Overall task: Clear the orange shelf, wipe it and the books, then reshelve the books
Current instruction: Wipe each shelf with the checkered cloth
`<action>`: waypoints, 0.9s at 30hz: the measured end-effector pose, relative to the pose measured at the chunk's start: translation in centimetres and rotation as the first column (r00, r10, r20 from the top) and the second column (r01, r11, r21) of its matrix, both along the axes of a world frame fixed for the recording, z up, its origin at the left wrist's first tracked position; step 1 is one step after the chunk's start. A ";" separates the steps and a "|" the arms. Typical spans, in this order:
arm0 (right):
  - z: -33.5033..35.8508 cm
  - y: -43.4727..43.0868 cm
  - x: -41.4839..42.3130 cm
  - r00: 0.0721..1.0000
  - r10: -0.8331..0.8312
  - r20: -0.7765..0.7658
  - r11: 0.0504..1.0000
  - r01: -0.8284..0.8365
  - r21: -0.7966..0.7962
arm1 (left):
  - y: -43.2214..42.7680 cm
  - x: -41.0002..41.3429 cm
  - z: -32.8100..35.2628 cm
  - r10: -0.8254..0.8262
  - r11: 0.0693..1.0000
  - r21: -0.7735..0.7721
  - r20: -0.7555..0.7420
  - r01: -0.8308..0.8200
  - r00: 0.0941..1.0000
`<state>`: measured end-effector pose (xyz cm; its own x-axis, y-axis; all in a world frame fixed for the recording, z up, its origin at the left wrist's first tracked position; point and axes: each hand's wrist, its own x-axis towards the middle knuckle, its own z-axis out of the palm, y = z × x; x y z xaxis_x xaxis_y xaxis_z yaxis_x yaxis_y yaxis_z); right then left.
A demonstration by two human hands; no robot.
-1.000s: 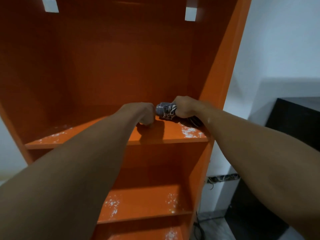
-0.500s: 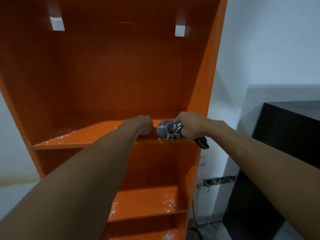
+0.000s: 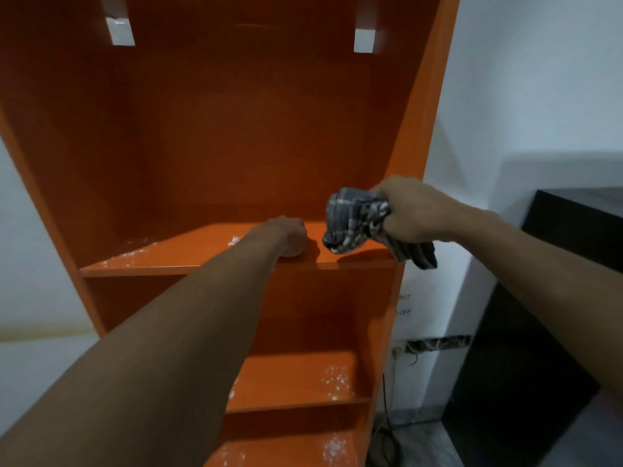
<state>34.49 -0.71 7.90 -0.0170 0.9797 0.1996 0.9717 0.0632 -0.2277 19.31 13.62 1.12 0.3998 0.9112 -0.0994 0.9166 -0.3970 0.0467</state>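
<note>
While the orange shelf is standing bare with no books in sight, the person is wiping it. Where the books are, the head view is not showing.

The right hand is squeezing a bunched checked cloth tight. The cloth is hanging just over the right front end of the shelf board, and I cannot tell if it is touching the wood. One dark end of the cloth is dangling down past the shelf edge.

The left hand is curled into a loose fist and is resting on the board, just beside the cloth. It is holding nothing.

White dusty specks are lying on the left part of the board. More specks are showing on the lower shelf and on the one under it.

To do this step well, I think the cloth should be pressed flat on the board and pushed in long strokes toward the left, all the way into the back corner. The left hand should be moving out of the way. The lower shelves are looking dirty too, so they likely need wiping next.
</note>
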 end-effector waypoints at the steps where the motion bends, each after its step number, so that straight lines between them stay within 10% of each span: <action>1: 0.3 1.1 -0.1 1.000 0.005 -0.004 1.000 -0.005 0.029 | 0.0 0.1 0.0 0.000 1.000 0.002 -0.002 0.000 1.000; 15: -3.7 12.5 0.3 0.996 -0.050 -0.068 0.940 0.024 -0.341 | 1.6 0.0 -0.8 -0.018 0.999 -0.039 0.028 0.019 0.999; 27: -5.6 2.1 -0.8 0.996 0.060 0.070 0.987 -0.048 -0.154 | 0.8 -0.2 -0.6 -0.064 0.998 0.002 -0.010 0.064 0.998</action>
